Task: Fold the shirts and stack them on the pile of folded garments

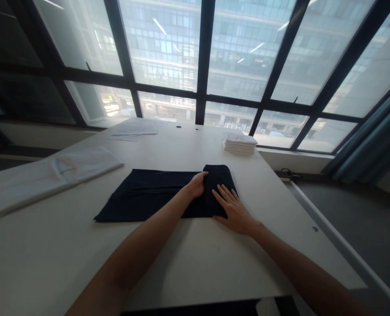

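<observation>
Cloth [160, 182] lies directly beneath the spread right hand [236, 213].

Dark item [221, 309] at bottom edge: cut off, identity undetermined. Papers [137, 127]: markings too faint to read. Curtain [366, 140]: cut by right edge. Cloth [155, 181]: partly covered by hands [234, 210]

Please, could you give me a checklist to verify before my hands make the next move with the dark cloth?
1. Right hand flat on the folded-over part: ok.
2. Left hand gripping the fold's edge: cannot tell, its fingertips are partly hidden.
3. Dark cloth lying fully on the white table: ok.
4. Cloth folded over along its whole length: not ok, the left portion lies extended.
5. White stack apart from the cloth: ok.
</observation>
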The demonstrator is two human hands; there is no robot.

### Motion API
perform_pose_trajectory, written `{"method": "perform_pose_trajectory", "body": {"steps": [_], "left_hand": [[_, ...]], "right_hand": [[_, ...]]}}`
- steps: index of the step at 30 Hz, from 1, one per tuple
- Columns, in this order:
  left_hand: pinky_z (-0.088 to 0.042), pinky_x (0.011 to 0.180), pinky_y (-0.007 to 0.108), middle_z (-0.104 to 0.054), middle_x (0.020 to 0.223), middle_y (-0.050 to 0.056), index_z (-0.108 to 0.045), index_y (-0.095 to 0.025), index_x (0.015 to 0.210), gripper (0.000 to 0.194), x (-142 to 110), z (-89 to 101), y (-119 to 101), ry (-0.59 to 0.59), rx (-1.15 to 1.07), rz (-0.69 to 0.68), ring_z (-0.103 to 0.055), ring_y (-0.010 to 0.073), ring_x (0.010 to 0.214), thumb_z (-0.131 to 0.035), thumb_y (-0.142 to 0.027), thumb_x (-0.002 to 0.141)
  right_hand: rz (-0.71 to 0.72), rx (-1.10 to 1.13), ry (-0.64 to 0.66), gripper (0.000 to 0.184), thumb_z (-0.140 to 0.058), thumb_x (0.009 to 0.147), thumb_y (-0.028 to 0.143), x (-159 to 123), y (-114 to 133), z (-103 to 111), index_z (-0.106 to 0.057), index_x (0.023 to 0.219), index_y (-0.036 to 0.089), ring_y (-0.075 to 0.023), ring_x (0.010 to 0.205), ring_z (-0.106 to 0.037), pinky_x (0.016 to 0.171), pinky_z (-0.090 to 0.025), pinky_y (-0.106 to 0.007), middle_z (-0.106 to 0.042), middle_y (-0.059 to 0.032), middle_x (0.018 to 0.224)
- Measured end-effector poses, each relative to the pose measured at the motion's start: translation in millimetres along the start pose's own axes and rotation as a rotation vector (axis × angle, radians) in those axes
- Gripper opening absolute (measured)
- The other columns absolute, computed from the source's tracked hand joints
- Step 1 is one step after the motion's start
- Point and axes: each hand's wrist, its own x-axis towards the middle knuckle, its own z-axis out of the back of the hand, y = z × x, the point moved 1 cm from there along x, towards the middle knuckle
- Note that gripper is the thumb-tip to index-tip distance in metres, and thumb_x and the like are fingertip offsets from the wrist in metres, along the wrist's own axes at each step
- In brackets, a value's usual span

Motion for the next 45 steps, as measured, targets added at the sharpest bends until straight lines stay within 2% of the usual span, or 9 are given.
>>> {"method": "perform_pose_trajectory", "body": {"steps": [4, 10, 17, 26, 31, 35, 39, 42, 45], "left_hand": [[-0.064, 0.07, 0.038, -0.075, 0.074, 0.011, -0.071, -0.012, 0.099, 0.021, 7, 4.0, 0, -0.095, 0.045, -0.034, -0.072, 0.0239, 0.063, -0.053, -0.018, 0.091], [-0.06, 0.066, 0.027, -0.074, 0.072, 0.005, -0.069, -0.015, 0.091, 0.011, 9, 2.4, 7, -0.164, 0.079, -0.189, -0.07, 0.0166, 0.059, -0.064, -0.007, 0.085], [-0.064, 0.073, 0.035, -0.075, 0.073, 0.008, -0.072, -0.012, 0.093, 0.016, 5, 0.9, 6, -0.125, 0.098, -0.191, -0.074, 0.0218, 0.066, -0.063, -0.003, 0.083], [-0.064, 0.078, 0.038, -0.077, 0.086, 0.016, -0.072, -0.008, 0.103, 0.02, 6, 2.9, 2, -0.088, 0.219, -0.187, -0.077, 0.0254, 0.076, -0.06, -0.009, 0.088], [-0.059, 0.095, 0.042, -0.075, 0.114, 0.019, -0.068, -0.01, 0.118, 0.028, 9, 1.4, 0, -0.179, 0.431, -0.301, -0.074, 0.029, 0.106, -0.053, -0.015, 0.095], [-0.033, 0.121, 0.05, -0.054, 0.151, 0.021, -0.061, -0.012, 0.133, 0.039, 7, 3.9, 0, -0.346, 0.616, -0.454, -0.04, 0.0353, 0.148, -0.057, -0.021, 0.096], [-0.023, 0.125, 0.056, -0.034, 0.165, 0.02, -0.046, -0.011, 0.153, 0.058, -2, 7.5, -1, -0.555, 1.114, -0.663, -0.026, 0.0378, 0.154, -0.054, -0.019, 0.096], [-0.025, 0.126, 0.047, -0.039, 0.164, 0.015, -0.047, -0.013, 0.153, 0.053, -7, 3.5, 1, -0.426, 1.561, -0.857, -0.033, 0.0291, 0.152, -0.042, -0.018, 0.1], [-0.024, 0.126, 0.05, -0.04, 0.165, 0.01, -0.048, -0.015, 0.154, 0.051, -9, 0.3, 9, -0.219, 1.762, -0.818, -0.029, 0.0276, 0.155, -0.032, -0.024, 0.106]], "right_hand": [[-0.008, -0.042, 0.042, 0.073, -0.053, 0.101, 0.037, 1, 6, -7, -0.022, 0.166, 0.022, -0.026, 0.16, -0.003, 0.128, -0.01, -0.056, -0.01, -0.0113, 0.173], [0.0, 0.069, 0.108, 0.076, -0.051, 0.102, 0.053, -1, 6, -3, -0.025, 0.166, 0.02, -0.0278, 0.16, -0.005, 0.128, -0.007, -0.057, -0.013, -0.0121, 0.172], [-0.234, 0.231, -0.176, 0.058, -0.031, 0.107, 0.038, 63, -54, 17, -0.041, 0.159, 0.014, -0.0216, 0.157, -0.024, 0.127, -0.021, -0.044, -0.035, -0.0122, 0.167], [-0.444, 0.066, 0.042, 0.057, -0.031, 0.109, 0.039, 118, -97, -19, -0.038, 0.16, 0.013, -0.0274, 0.158, -0.022, 0.126, -0.019, -0.051, -0.031, -0.0137, 0.168], [-0.465, 0.028, -0.072, 0.057, -0.027, 0.109, 0.038, 100, -78, -16, -0.039, 0.159, 0.013, -0.0263, 0.158, -0.022, 0.125, -0.02, -0.052, -0.031, -0.0142, 0.168], [-0.392, 0.04, -0.076, 0.061, -0.029, 0.108, 0.044, 71, -37, -16, -0.039, 0.16, 0.013, -0.0276, 0.159, -0.017, 0.125, -0.018, -0.054, -0.026, -0.0137, 0.17], [-0.295, -0.013, -0.031, 0.065, -0.031, 0.107, 0.049, 48, -1, -23, -0.036, 0.162, 0.013, -0.0274, 0.159, -0.015, 0.127, -0.013, -0.052, -0.025, -0.0149, 0.17], [-0.303, -0.06, -0.034, 0.067, -0.034, 0.106, 0.048, 44, 8, -28, -0.034, 0.162, 0.011, -0.0286, 0.159, -0.015, 0.127, -0.011, -0.053, -0.024, -0.017, 0.17], [-0.302, -0.03, -0.026, 0.065, -0.035, 0.105, 0.039, 46, 3, -30, -0.032, 0.163, 0.009, -0.0281, 0.158, -0.02, 0.127, -0.014, -0.051, -0.028, -0.0172, 0.169]]}}
